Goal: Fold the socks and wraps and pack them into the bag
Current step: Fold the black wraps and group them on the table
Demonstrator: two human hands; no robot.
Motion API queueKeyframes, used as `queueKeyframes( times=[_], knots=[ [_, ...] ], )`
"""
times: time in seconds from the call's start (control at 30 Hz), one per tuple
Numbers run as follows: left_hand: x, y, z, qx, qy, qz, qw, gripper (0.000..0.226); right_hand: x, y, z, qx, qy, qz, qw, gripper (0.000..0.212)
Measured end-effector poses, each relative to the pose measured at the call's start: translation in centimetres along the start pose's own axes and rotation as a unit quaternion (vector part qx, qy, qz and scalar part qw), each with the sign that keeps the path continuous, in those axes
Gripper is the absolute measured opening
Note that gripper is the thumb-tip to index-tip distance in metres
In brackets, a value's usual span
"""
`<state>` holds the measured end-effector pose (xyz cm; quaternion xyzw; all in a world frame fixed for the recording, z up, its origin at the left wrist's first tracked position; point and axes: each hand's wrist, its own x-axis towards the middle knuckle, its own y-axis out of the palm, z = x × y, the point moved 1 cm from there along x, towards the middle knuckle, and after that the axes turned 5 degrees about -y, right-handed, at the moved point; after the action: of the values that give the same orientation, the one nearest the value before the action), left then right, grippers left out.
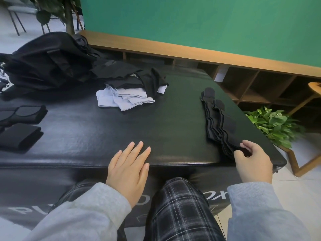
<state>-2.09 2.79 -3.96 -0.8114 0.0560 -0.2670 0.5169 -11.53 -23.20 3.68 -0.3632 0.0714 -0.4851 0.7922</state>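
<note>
On the right side of the black padded bench (173, 119), from my head camera, my right hand (251, 162) pinches the near end of the long black wraps (220, 122), thumb and fingertips curled around the wavy edges where the strips stack up. The wraps run away from me toward the far right corner, with their rounded fastener tabs at the far end. My left hand (129, 167) lies flat on the bench near the front edge, fingers straight and relaxed, gripping nothing, well apart from the wraps.

I judge the step in hand to be folding these wraps. To do it well, I should bring the left hand across to press down the middle of the strips so the layers do not slide apart while the right hand carries the near end over toward the tabs. The edges look rippled, so smoothing them before each fold should give a tidier bundle. The wraps sit close to the bench's right edge, so drawing them toward the middle first would lower the chance of a strip slipping off.

Farther back, a loose heap of black and pale socks (128, 91) waits unfolded near the centre. At the far left, the black bag (43, 65) rests on the bench, and two folded black bundles (20, 124) lie near the left edge, seemingly ready to pack.
</note>
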Motion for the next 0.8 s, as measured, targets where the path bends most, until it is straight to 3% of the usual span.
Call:
queueKeyframes(
  times=[0.17,0.33,0.47,0.7,0.8],
  knots=[
    [0.0,0.1,0.0,0.003,0.0,0.005,1.0,0.046,0.1,-0.2,-0.3,-0.016,-0.025,-0.026,0.999,0.023],
    [0.0,0.0,0.1,-0.001,-0.001,0.007,1.0,0.053,0.0,-0.2,-0.1,0.051,-0.03,-0.079,0.995,0.015],
    [0.1,0.1,0.0,-0.004,0.001,0.001,1.0,0.045,-0.6,-0.3,1.6,0.101,-0.067,-0.091,0.988,0.01],
    [0.0,0.0,0.1,-0.01,0.004,-0.009,1.0,0.045,-3.1,2.3,4.4,0.141,-0.127,-0.005,0.982,0.019],
    [0.0,0.0,0.0,-0.014,0.002,-0.002,1.0,0.056,-4.2,3.7,5.0,0.146,-0.146,0.033,0.978,0.018]
  ],
)
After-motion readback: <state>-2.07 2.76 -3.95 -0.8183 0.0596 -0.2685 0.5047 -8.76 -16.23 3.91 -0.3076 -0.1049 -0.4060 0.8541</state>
